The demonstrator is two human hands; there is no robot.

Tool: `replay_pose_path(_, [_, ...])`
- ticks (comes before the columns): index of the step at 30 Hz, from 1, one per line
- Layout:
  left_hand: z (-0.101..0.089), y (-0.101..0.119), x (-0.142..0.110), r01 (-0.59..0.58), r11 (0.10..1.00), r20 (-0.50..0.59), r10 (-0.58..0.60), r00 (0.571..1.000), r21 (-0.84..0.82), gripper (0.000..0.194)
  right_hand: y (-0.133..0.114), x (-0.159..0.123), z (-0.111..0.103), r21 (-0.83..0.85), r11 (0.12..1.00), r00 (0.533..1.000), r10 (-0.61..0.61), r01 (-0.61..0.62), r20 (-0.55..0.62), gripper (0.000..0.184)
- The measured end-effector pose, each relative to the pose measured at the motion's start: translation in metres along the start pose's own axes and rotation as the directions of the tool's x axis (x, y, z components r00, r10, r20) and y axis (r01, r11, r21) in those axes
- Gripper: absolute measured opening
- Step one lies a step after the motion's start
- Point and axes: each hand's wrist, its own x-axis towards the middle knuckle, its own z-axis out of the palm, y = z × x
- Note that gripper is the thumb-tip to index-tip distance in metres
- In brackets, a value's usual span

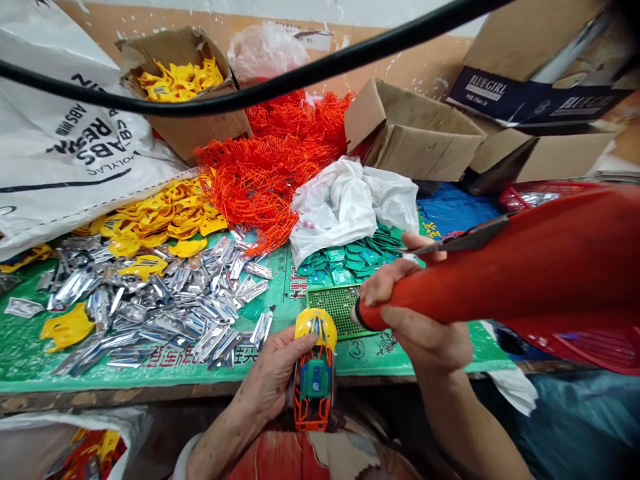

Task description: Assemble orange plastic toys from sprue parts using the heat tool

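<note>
My left hand (pixel 270 370) is closed around a toy car (pixel 316 380) with a yellow front, orange frame and green middle piece, held at the table's front edge. Wrapped round the lower end of a red power screwdriver (pixel 480 273) is my right hand (pixel 430 337). The screwdriver slants down to the left, its dark nose over a green mesh basket (pixel 323 289) with small bits in it that look like screws. Behind the basket lie green plastic parts (pixel 345 263). Silver plastic parts (pixel 185 313) are spread left of the toy car.
Yellow parts (pixel 165 217) and tangled orange frames (pixel 265 167) are heaped at the back. Cardboard boxes (pixel 425 143) line the wall, and a white sack (pixel 60 147) leans at left. A black cable (pixel 280 93) crosses overhead. Red plastic pieces (pixel 590 340) lie at right.
</note>
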Motion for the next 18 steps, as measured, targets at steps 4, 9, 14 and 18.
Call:
replay_pose_path(4, [0.0,0.0,-0.002,-0.001,0.999,-0.011,0.002,1.0,0.04,0.036,0.008,0.004,-0.017,-0.049,0.999,0.998,0.003,-0.006,-0.064,0.034])
replay_pose_path(9, [-0.002,-0.001,-0.003,-0.006,0.997,0.0,0.006,1.0,0.073,0.034,0.019,0.001,-0.023,-0.068,0.998,0.996,-0.004,-0.002,-0.09,0.03])
replay_pose_path(14, [-0.002,-0.001,-0.004,-0.006,0.996,-0.036,0.009,0.999,0.084,0.036,0.023,0.004,-0.025,-0.099,0.994,0.992,-0.045,0.033,-0.121,0.015])
replay_pose_path(18, [-0.003,-0.002,-0.004,0.004,0.996,-0.056,0.001,0.998,0.091,0.037,0.026,0.006,-0.024,-0.101,0.995,0.992,-0.037,0.025,-0.122,0.014])
